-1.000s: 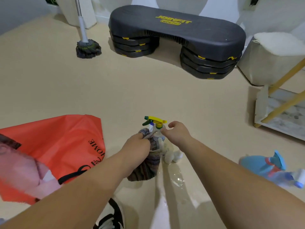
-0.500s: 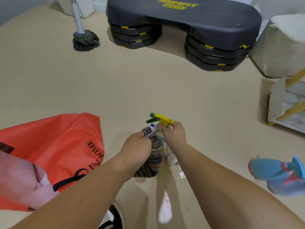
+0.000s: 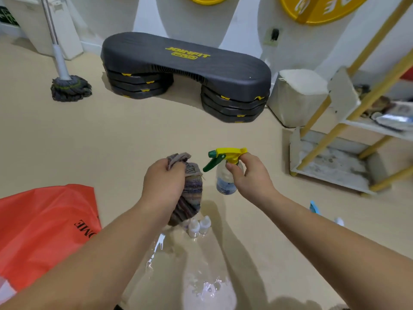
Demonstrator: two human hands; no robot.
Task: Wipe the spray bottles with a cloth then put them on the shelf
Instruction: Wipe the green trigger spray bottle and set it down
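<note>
Standing to your right across the floor, the shelf [image 3: 335, 164] with its yellow posts is the target, and its lowest board faces you, well apart from both hands. Your right hand [image 3: 250, 177] is the nearer one to it, and it carries the load: fingers and thumb pinch the neck of the spray bottle [image 3: 224, 182] just under the yellow trigger head, so the clear body hangs below the grip, in the air above the floor. The bottle's long axis runs close to upright, tilted a little, and the green nozzle points left, away from the shelf and toward the cloth [image 3: 190, 198]. Your left hand [image 3: 163, 182] is clenched round that striped cloth, bunched up, just beside the bottle but not touching it. So the bottle sits between cloth and shelf; I judge that the coming move is a carry to the right and away from you, base kept down so it lands standing. Two small white bottles [image 3: 199, 225] sit on the floor below the cloth, near a wet patch, and part of a blue sprayer [image 3: 314, 206] shows past your right forearm.
</note>
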